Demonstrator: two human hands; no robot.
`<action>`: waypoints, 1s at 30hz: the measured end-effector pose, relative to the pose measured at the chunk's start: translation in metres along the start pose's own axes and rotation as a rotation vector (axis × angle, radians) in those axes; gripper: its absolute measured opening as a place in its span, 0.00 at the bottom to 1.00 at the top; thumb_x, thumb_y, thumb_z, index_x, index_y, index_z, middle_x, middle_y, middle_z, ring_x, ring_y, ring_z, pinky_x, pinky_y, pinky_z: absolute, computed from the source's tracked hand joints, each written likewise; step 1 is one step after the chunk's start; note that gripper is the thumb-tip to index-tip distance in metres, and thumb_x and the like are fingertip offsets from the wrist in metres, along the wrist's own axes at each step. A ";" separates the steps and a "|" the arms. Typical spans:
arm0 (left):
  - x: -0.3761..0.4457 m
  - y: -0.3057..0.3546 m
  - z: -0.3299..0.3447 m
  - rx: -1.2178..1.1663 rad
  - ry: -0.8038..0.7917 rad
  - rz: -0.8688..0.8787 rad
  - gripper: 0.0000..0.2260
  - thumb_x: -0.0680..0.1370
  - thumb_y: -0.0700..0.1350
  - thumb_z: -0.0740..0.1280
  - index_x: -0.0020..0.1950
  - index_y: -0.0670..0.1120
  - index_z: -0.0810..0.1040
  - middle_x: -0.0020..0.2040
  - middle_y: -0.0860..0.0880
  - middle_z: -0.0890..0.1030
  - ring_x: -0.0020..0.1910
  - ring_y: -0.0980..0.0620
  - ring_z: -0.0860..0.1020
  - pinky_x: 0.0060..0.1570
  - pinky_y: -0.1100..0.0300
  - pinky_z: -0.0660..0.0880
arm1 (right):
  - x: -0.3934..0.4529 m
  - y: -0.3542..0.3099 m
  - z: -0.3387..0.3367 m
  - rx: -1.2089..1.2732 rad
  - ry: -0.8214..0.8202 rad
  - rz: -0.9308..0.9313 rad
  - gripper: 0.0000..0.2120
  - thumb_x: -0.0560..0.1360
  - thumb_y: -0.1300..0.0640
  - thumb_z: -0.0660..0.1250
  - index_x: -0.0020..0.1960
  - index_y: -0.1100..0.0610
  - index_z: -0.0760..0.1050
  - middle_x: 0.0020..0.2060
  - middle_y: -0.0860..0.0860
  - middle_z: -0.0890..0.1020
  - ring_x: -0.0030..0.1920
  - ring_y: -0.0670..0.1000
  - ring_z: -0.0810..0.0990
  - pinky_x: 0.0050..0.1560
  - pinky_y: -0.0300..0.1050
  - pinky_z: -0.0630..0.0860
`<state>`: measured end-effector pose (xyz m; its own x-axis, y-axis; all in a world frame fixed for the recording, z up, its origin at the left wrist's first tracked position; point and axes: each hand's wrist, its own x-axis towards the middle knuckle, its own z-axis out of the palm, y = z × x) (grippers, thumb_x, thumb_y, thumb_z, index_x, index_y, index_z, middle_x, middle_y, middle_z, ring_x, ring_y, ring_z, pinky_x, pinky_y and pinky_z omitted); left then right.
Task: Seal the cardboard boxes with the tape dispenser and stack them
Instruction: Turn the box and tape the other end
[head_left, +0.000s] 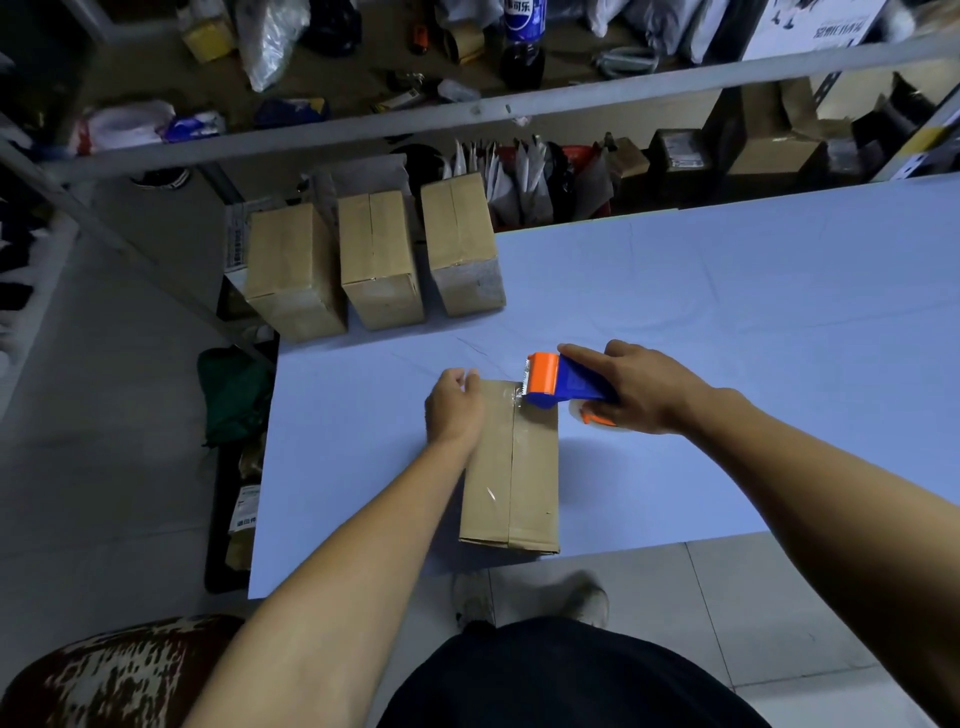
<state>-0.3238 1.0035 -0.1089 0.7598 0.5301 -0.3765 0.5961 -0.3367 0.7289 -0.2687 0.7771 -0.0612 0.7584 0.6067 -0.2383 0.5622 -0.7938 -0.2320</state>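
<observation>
A long brown cardboard box (511, 467) lies on the pale blue surface (727, 312) at about 6 o'clock, its near end reaching the front edge. A strip of clear shiny tape (519, 457) runs along its centre seam, from the far end toward the near end.

The right hand (636, 387) holds the blue and orange plastic tape dispenser (558, 382), its grip closed round the blue body with the index finger stretched along the top. The dispenser's orange front end sits at the far right corner of the box, touching the tape there; the clear tape roll (597, 418) shows under the palm, just off the box's right side.

The left hand (452, 408) rests on the far left part of the box, its grip curled over the far edge; how firmly it presses cannot be told.

At about 11 o'clock, three more brown cardboard boxes (376, 257) stand side by side at the far left of the surface, well apart from the one being taped, each with tape on its seam. Beyond them at 12 o'clock a grey metal shelf (467, 111) carries bags, bottles and loose clutter. A patterned red and white stool (119, 670) sits at 7 o'clock on the floor.
</observation>
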 end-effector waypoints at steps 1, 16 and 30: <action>-0.005 0.002 0.005 0.056 -0.041 0.005 0.19 0.84 0.51 0.57 0.69 0.41 0.74 0.67 0.43 0.77 0.66 0.42 0.74 0.60 0.55 0.70 | 0.000 0.000 0.000 0.000 0.007 0.000 0.35 0.78 0.43 0.65 0.80 0.44 0.52 0.53 0.54 0.73 0.48 0.55 0.75 0.45 0.44 0.69; -0.014 -0.005 0.020 0.314 -0.084 0.106 0.24 0.86 0.53 0.47 0.68 0.40 0.74 0.67 0.40 0.76 0.65 0.39 0.73 0.63 0.51 0.68 | -0.027 0.026 0.010 0.191 0.036 -0.018 0.35 0.76 0.39 0.67 0.77 0.40 0.54 0.48 0.50 0.72 0.44 0.53 0.74 0.43 0.44 0.69; -0.015 -0.007 0.020 0.294 -0.100 0.120 0.23 0.86 0.54 0.48 0.66 0.41 0.75 0.64 0.41 0.78 0.64 0.40 0.74 0.64 0.49 0.69 | -0.048 0.055 0.026 0.296 0.050 0.001 0.33 0.75 0.36 0.66 0.75 0.40 0.55 0.46 0.48 0.73 0.45 0.53 0.76 0.46 0.46 0.72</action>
<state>-0.3338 0.9825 -0.1201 0.8419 0.3992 -0.3630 0.5395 -0.6100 0.5804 -0.2828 0.7057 -0.0874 0.7784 0.5970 -0.1942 0.4461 -0.7436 -0.4981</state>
